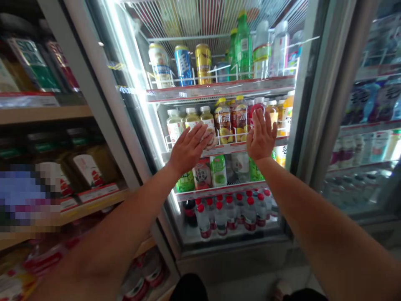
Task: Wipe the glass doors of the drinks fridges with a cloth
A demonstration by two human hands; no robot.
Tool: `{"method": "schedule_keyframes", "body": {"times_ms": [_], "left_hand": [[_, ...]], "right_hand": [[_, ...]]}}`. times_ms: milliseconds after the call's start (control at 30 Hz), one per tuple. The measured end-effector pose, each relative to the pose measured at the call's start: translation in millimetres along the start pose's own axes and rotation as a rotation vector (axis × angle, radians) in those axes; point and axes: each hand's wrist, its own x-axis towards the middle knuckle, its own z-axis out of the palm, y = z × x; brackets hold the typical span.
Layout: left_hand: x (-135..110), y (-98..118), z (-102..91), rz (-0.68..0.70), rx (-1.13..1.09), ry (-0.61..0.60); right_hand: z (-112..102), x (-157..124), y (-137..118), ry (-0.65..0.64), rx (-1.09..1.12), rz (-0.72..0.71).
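Note:
Both my hands are raised, palms forward, before a lit drinks fridge [219, 88]. My left hand [189, 147] has its fingers stretched out and holds nothing. It is nearest to white-capped bottles [174, 123] on the middle shelf, and a pale shape like a reflection shows at its fingertips. My right hand [261, 136], also flat and holding nothing, covers part of a red bottle [258, 103]. Yellow-capped tea bottles [223, 119] stand between the two hands. Whether my palms touch a glass pane I cannot tell.
Cans [203, 62] and green bottles [243, 46] stand on the upper shelf. Red-capped water bottles [220, 219] fill the bottom. Wooden shelves [78, 113] with bottles flank the left; another fridge [369, 125] stands on the right. A pixelated patch hides part of the left side.

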Motion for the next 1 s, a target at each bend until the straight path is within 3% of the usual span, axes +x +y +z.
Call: {"method": "schedule_keyframes", "body": {"times_ms": [133,333,533,767,1000], "left_hand": [[-0.2,12.2,7.1,-0.002,0.0,0.041],[15.9,13.0,14.0,0.204,0.007,-0.011],[39.4,21.4,15.9,0.03,0.002,0.062],[42.8,26.9,21.3,0.122,-0.047,0.038],[57.9,41.4,22.9,-0.001,-0.088,-0.044]], "right_hand": [[-3.3,1.4,-2.4,-0.067,0.017,0.037],[-5.7,2.6,-3.6,-0.094,0.044,0.059],[-3.8,1.7,-2.5,-0.092,0.036,0.054],[-1.7,1.1,-1.4,-0.073,0.009,0.038],[-9.0,2.4,-5.4,-0.142,0.006,0.074]]}}
